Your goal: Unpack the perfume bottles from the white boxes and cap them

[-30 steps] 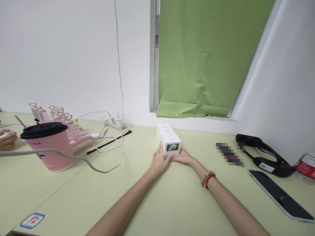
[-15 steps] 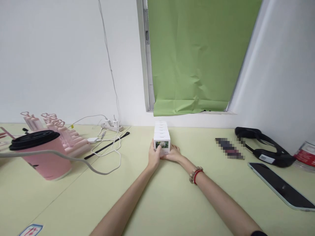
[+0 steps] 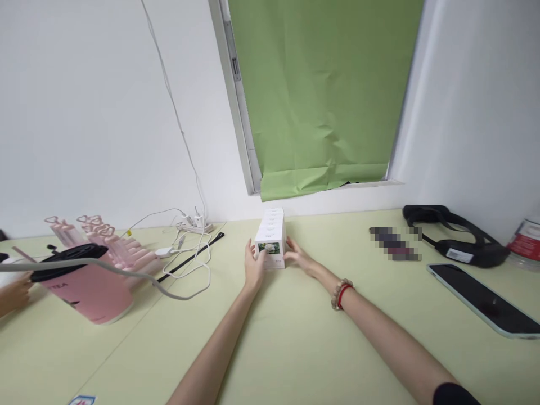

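Row of small white boxes (image 3: 272, 239) on the pale green table (image 3: 295, 337), flanked by both hands. Left hand (image 3: 253, 264) cupped against the near box's left side, fingers loosely spread; right hand (image 3: 297, 256) open-fingered against its right side.

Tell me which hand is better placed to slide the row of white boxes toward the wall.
Left, probably: the left hand cups the front box of the row of white boxes, while the right hand only touches its side.

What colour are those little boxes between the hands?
White, the front box bearing a picture of a pale flower on green; the head view shows it.
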Action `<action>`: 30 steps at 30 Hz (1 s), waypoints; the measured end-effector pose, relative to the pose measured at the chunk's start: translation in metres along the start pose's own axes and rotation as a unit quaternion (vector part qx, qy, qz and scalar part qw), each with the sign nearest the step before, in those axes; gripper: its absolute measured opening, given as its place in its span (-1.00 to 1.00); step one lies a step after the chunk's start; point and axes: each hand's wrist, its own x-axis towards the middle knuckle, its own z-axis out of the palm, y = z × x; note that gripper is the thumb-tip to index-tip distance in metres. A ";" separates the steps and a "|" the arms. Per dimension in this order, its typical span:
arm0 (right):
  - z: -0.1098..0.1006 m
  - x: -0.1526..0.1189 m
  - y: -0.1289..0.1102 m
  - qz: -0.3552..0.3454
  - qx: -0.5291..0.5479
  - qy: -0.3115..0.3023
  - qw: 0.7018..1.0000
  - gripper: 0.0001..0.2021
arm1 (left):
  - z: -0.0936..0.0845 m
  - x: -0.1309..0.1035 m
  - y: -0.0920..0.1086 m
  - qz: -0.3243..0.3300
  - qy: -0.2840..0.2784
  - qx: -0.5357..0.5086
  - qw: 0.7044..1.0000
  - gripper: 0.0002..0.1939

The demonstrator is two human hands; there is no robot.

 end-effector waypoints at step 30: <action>-0.061 -0.028 0.031 0.017 -0.113 0.188 0.975 -0.51 | 0.007 -0.032 0.007 0.179 0.006 0.218 0.959 -0.06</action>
